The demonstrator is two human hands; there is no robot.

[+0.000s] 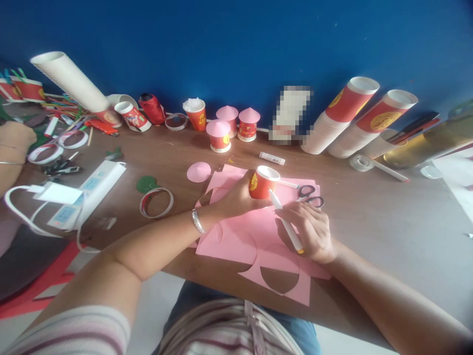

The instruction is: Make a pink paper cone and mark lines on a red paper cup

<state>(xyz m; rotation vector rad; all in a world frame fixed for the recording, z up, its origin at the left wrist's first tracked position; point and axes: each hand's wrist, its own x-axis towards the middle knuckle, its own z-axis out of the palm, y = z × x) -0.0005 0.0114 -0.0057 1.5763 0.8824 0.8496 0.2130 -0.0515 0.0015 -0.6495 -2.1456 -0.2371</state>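
My left hand (242, 193) is wrapped round a red paper cup (263, 183) with a yellow pattern and a white rim, its mouth facing up. In my right hand (308, 227) is a white marker pen (290, 231) with an orange end; its tip is at the cup's side, though I cannot tell if it touches. Under both hands lie pink paper sheets (236, 246) with round holes cut out. Scissors (310, 195) with dark handles rest on the sheets just beyond my right hand. A pink paper cone (198, 172) lies to the left of the cup.
Several cups with pink cone roofs (218, 135) stand behind. Tall cup stacks (343, 113) lean at the back right, near clear tape (362, 162). A glue stick (272, 158) lies mid-table. On the left are a power strip (90, 190), tape rolls (156, 202) and another person's arm (15, 148).
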